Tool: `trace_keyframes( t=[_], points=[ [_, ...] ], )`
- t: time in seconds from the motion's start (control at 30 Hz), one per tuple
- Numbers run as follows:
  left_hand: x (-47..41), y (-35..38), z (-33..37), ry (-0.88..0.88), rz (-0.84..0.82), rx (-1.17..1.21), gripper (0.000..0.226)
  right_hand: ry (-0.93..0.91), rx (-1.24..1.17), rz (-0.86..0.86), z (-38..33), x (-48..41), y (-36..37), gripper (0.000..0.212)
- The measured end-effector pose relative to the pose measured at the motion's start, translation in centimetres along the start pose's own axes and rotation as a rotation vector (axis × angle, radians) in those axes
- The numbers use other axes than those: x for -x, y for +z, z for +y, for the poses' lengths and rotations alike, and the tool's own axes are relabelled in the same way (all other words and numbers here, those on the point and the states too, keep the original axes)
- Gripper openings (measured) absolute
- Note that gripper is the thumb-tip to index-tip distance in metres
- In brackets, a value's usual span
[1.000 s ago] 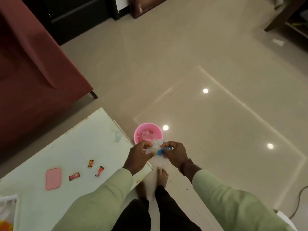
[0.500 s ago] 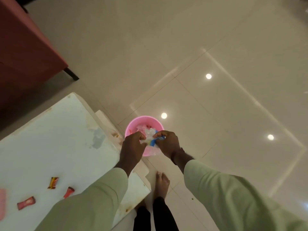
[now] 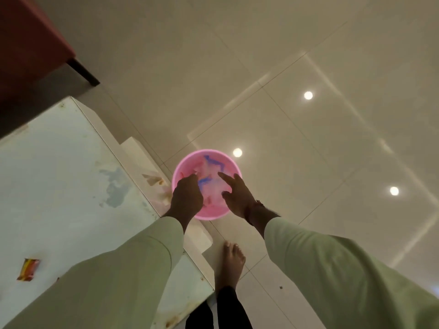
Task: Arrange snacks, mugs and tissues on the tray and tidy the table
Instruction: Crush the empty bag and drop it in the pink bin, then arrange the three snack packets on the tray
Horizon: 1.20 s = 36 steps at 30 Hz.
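Observation:
A pink bin [image 3: 207, 151] stands on the floor beside the table's corner. Inside it lies a crumpled clear wrapper with blue print [image 3: 211, 166] among other pale scraps. My left hand [image 3: 187, 195] hangs over the bin's left side with its fingers curled down into it; whether they still touch the wrapper is hidden. My right hand [image 3: 237, 193] is over the bin's right side, fingers spread and holding nothing. One small red and yellow snack packet [image 3: 28, 269] lies on the white table [image 3: 59, 186] at the lower left.
A dark red sofa [image 3: 28, 43] with a black leg stands at the upper left behind the table. Glossy beige floor tiles stretch to the right. My bare foot [image 3: 231, 262] stands just below the bin, next to the table's edge.
Both hands have dropped from above the bin down into its mouth. The wrapper they held between them now lies in the bin, and my right hand has opened. The view tilted further down.

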State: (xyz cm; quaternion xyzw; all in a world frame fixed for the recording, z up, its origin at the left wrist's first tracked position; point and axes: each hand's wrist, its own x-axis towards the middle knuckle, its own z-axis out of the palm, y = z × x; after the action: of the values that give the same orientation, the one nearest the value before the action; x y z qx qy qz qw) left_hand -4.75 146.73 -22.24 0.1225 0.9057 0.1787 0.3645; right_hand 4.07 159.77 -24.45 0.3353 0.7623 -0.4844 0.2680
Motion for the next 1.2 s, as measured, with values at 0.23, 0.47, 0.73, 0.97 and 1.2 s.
trace_keyframes(
  t=[0.23,0.47,0.73,0.97,1.2],
  points=[
    [1.6,-0.8,-0.8,0.092,-0.023,-0.102,0.041,-0.052,0.092,0.051,-1.0,2.4,-0.9,0.06],
    [6.8,-4.9,1.2,0.354,0.228,-0.541,0.077,-0.209,0.568,0.19,-3.4,8.8,-3.2,0.082],
    [16.4,-11.2,3.9,0.366,0.292,-0.47,0.078,-0.251,0.641,0.241,-9.0,19.4,-6.3,0.084],
    [25.1,-16.4,4.7,0.341,0.33,-0.458,0.082,-0.289,0.68,0.273,-13.8,29.3,-7.2,0.081],
    [33.0,-20.5,2.2,0.286,0.377,-0.493,0.082,-0.31,0.681,0.358,-18.1,36.8,-7.0,0.083]
  ],
)
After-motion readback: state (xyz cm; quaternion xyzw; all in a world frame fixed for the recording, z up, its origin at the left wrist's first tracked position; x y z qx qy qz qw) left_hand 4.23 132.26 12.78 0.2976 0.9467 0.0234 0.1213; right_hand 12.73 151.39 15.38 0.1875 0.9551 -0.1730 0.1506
